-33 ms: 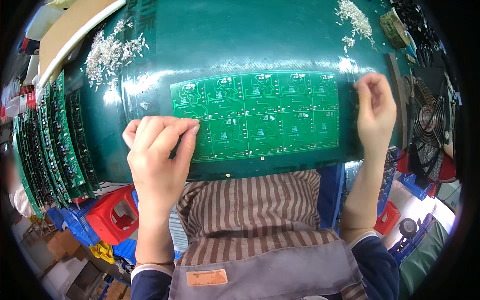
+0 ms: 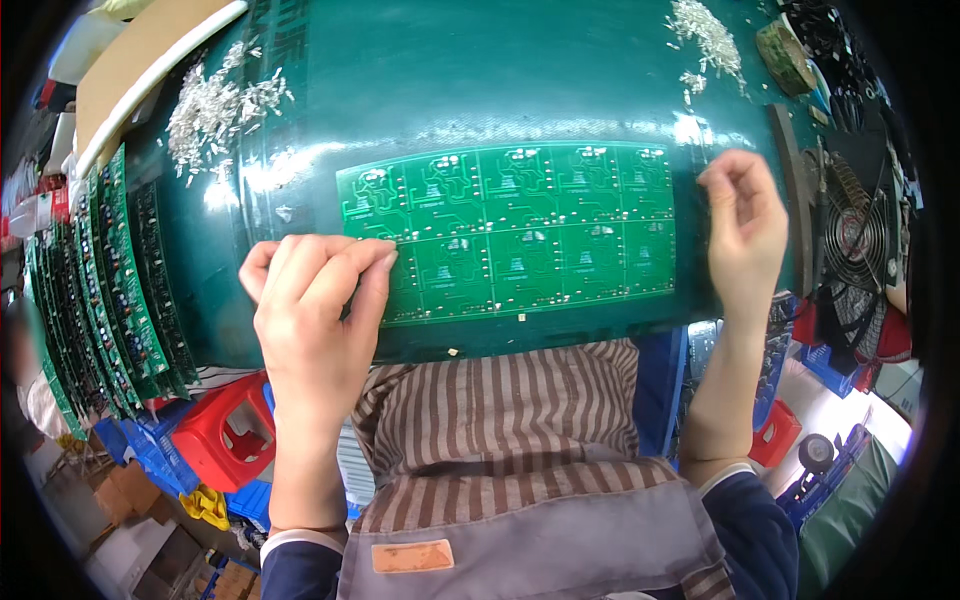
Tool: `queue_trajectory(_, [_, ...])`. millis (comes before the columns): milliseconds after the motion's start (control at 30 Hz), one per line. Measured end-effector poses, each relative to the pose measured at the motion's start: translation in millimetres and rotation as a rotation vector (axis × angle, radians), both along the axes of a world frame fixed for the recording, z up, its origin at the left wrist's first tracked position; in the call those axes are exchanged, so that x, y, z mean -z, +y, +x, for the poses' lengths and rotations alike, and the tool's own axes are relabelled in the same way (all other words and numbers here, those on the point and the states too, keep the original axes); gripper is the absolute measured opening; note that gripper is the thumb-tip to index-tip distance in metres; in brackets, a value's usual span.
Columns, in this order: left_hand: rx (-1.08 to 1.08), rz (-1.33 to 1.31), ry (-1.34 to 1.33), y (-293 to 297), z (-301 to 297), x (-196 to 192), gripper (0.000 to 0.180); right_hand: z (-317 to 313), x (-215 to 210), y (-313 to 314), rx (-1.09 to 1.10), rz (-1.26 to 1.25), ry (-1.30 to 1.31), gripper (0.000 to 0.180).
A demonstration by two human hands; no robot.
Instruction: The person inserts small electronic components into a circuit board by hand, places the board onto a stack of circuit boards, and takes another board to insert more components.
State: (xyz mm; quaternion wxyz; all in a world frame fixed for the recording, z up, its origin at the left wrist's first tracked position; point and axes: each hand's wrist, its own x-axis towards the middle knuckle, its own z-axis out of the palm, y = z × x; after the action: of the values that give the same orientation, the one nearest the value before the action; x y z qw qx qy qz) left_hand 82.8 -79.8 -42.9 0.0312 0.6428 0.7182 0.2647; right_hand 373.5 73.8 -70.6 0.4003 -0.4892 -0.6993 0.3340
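A green circuit board panel [image 2: 520, 232], divided into several printed sections, lies flat on the green table mat in front of me. Over its left edge is my left hand [image 2: 318, 305], thumb and forefinger tips pressed together; anything pinched there is too small to make out. My right hand [image 2: 748, 215] is raised just off the panel's right side, apart from it. Its fingers curl in against the thumb, and whether they hold something is hidden. Loose heaps of tiny clear, silvery pieces lie beyond the panel, one pile [image 2: 215, 115] at the left and another [image 2: 708, 40] at the far right.
Several populated circuit boards [image 2: 120, 290] stand upright in a row at the left. A round tape roll [image 2: 785, 58] and a dark bar [image 2: 790, 200] border the right side, beside a coiled metal spring [image 2: 852, 225]. Red stools [image 2: 225, 425] and blue crates are below the table.
The view has shifted very slightly. My right hand's fingers have drawn slightly further inward; my left hand keeps its pinch over the panel.
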Motion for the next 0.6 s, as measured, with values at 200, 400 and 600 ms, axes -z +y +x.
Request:
queue_trajectory(200, [-0.024,-0.033,0.157,-1,5,-7,0.013,-15,-4,-34,-0.084,-0.100,-0.001,0.002])
queue_trajectory(400, [0.080,-0.045,0.157,4,-4,-9,0.014,-11,-4,-34,-0.096,-0.058,-0.071,0.006])
queue_trajectory(600, [0.083,-0.023,0.183,3,-1,-9,0.015,-13,-16,-32,-0.142,0.132,-0.298,0.005])
